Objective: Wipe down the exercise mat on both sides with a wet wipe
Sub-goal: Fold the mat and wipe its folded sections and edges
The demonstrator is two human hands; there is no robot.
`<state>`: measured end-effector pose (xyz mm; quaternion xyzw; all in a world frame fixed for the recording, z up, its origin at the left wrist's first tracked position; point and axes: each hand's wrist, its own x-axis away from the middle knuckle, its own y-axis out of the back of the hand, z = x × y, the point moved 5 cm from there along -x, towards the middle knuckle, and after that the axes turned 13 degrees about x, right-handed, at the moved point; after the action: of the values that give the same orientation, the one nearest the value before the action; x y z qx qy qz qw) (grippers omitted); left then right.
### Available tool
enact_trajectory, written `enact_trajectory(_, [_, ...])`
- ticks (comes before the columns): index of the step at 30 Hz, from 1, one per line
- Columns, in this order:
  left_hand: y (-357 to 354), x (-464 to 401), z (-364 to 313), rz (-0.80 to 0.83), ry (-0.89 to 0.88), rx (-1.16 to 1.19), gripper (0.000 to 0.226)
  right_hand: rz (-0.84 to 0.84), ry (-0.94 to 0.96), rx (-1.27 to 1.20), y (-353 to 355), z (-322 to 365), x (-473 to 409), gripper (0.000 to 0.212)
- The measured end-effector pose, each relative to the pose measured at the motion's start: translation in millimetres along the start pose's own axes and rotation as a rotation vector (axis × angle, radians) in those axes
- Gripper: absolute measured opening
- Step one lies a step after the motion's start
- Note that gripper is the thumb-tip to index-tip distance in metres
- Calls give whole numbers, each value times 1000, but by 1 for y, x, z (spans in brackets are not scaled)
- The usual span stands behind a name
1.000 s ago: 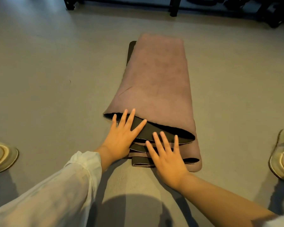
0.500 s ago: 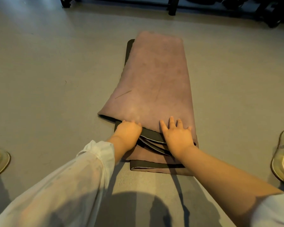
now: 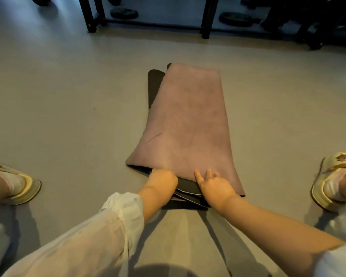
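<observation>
Left hand (image 3: 162, 181) now tucked in at the near end of the exercise mat (image 3: 190, 124), fingers out of sight under the top pink layer, so can't tell whether they're curled on anything. A second ago it lay flat with fingers spread on the dark inner face. Right hand (image 3: 214, 186) sits on top of the pink layer at the near edge, fingers mostly straight, pressing or steadying it; earlier it was flat on the lower folds.

The open mouth at the near end has closed up: top layer was bulging off the stack, now lies low over the dark layers. Mat itself is folded lengthwise on the floor (image 3: 68, 116), running away from the person, a dark strip showing along its far left edge.

No wet wipe visible. My read: still handling the folded mat, likely getting purchase on a layer to open it out. Wiping hasn't started on either side.

Slippers (image 3: 336, 180) either side, rack legs (image 3: 206, 19) at far end.
</observation>
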<state>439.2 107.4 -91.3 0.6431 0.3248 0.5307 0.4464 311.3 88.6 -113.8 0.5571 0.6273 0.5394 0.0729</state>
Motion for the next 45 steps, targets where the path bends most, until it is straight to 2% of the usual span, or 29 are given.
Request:
enact_trajectory(5, [-9, 31, -19, 18, 7, -31, 35, -49, 31, 39, -11, 8, 34, 76])
enact_trajectory(7, [-7, 38, -17, 12, 15, -33, 36, -175, 65, -5, -15, 5, 46, 70])
enact_trajectory(10, [-4, 38, -17, 4, -2, -35, 30, -506, 9, -260, -31, -10, 69, 57])
enact_trajectory(12, [-4, 37, -19, 14, 1, -54, 29, -625, -216, -573, -53, -26, 81, 56])
enact_trajectory(13, [-6, 36, -20, 20, 7, -57, 30, -576, -350, -768, -67, -33, 82, 56])
enact_trajectory(16, [-14, 37, -22, 28, 26, -90, 38, -210, -629, -1258, -107, -41, 69, 58])
enact_trajectory(17, [-16, 37, -22, 29, 33, -106, 42, -120, -653, -1333, -113, -42, 64, 57])
enact_trajectory(22, [-26, 36, -21, 52, 89, -108, 56, 133, -590, -1756, -106, -34, 46, 61])
enact_trajectory(24, [-28, 37, -21, 51, 97, -94, 58, 226, -579, -1857, -102, -26, 42, 61])
enact_trajectory(28, [-27, 35, -16, 47, 87, -82, 58, 270, -657, -1916, -105, -27, 38, 58])
enact_trajectory(31, [-20, 36, -13, 15, 46, -96, 51, 343, -632, -2027, -100, -28, 36, 61])
enact_trajectory(34, [-8, 37, -10, -43, 18, -93, 42, 272, -588, -2113, -89, -31, 34, 58])
enact_trajectory(36, [-2, 39, -10, -49, -10, -113, 42, 185, -629, -2143, -83, -34, 35, 59])
enact_trajectory(39, [9, 44, -11, -69, -44, -155, 42, 87, -674, -2112, -71, -42, 35, 50])
enact_trajectory(45, [13, 80, -10, -123, -38, -153, 44, 91, -685, -1975, -64, -38, 60, 48])
